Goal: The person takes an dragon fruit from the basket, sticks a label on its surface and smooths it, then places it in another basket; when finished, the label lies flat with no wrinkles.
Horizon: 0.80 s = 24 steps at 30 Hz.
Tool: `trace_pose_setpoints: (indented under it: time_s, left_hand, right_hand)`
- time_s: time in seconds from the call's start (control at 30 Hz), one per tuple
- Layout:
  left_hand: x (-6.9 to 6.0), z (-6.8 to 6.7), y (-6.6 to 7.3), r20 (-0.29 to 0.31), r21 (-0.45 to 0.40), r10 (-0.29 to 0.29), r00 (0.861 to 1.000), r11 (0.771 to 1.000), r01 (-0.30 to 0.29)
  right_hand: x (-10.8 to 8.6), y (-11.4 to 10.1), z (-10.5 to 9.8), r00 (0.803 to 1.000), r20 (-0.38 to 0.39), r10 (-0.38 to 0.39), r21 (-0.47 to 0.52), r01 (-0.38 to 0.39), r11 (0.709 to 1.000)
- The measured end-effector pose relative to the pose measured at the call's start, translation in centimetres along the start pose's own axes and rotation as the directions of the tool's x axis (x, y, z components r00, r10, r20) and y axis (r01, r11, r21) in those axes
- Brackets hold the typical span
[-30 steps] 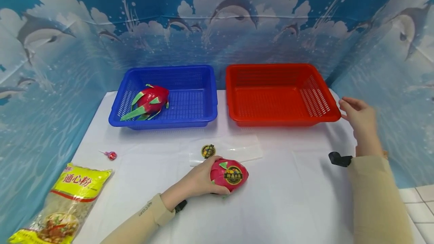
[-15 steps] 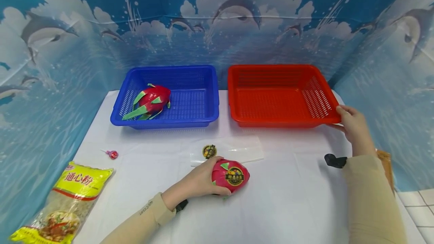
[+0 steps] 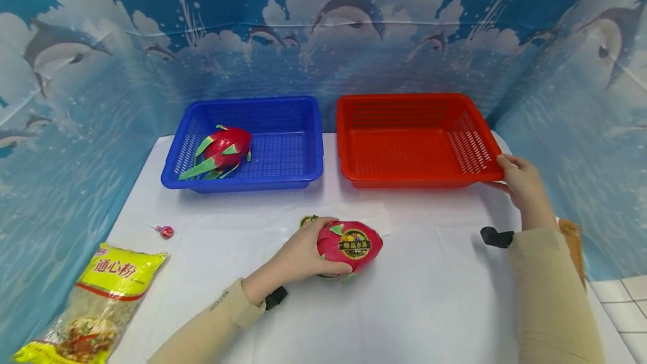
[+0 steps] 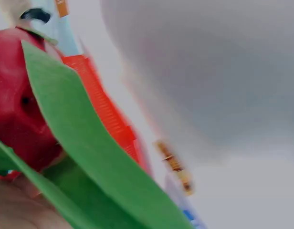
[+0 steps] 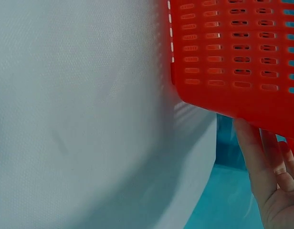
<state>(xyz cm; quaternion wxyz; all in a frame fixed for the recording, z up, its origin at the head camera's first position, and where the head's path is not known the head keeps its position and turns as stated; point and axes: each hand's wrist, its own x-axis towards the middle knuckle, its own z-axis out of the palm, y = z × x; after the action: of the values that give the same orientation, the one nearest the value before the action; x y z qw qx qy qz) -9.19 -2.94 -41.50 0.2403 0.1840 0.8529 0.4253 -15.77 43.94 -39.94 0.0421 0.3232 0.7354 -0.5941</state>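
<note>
Head view: left hand (image 3: 300,251) has its fingers curled round a dragon fruit (image 3: 331,254), sticker (image 3: 355,244) facing the camera, near a clear bag (image 3: 361,212) — right hand (image 3: 527,187) grips the red basket (image 3: 419,183) at its near right corner. Blue basket (image 3: 247,185) has a second fruit (image 3: 227,148) inside, lollipop (image 3: 165,232) and pasta pack (image 3: 107,291) off left. Left wrist: blurry, mostly the dragon fruit's green leaves (image 4: 85,114) and red skin. Right wrist: fingers (image 5: 253,155) up against the red basket.
</note>
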Motion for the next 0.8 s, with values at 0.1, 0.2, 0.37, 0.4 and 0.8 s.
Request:
trace_pose_setpoints:
  time_s: [0.1, 0.2, 0.37, 0.4, 0.8]
  left_hand:
    - [1.0, -1.0, 1.5, -0.017, -0.045, 0.004, 1.0, 0.999, -0.004]
    - [2.4, -2.2, 3.1, -0.047, -0.079, 0.025, 0.999, 0.996, -0.029]
    - [5.6, -4.1, 5.7, -0.156, -0.102, 0.071, 0.985, 0.991, -0.088]
    - [6.4, -4.5, 6.2, -0.177, -0.114, 0.08, 0.981, 0.988, -0.101]
    - [16.3, -6.9, 12.0, -0.342, -0.209, 0.06, 0.938, 0.968, -0.138]
  right_hand:
    - [0.0, 0.1, -0.2, 1.0, -0.004, -0.01, 0.001, 0.01, 1.0]
    - [0.0, 0.1, -0.3, 1.0, -0.014, -0.017, 0.006, 0.017, 1.0]
    - [-0.1, 0.3, -0.6, 1.0, -0.027, -0.015, 0.014, 0.015, 1.0]
    - [-0.1, 0.3, -0.6, 0.999, -0.031, -0.017, 0.003, 0.017, 1.0]
    - [0.0, 0.8, 0.1, 0.998, -0.06, -0.02, -0.079, 0.015, 0.997]
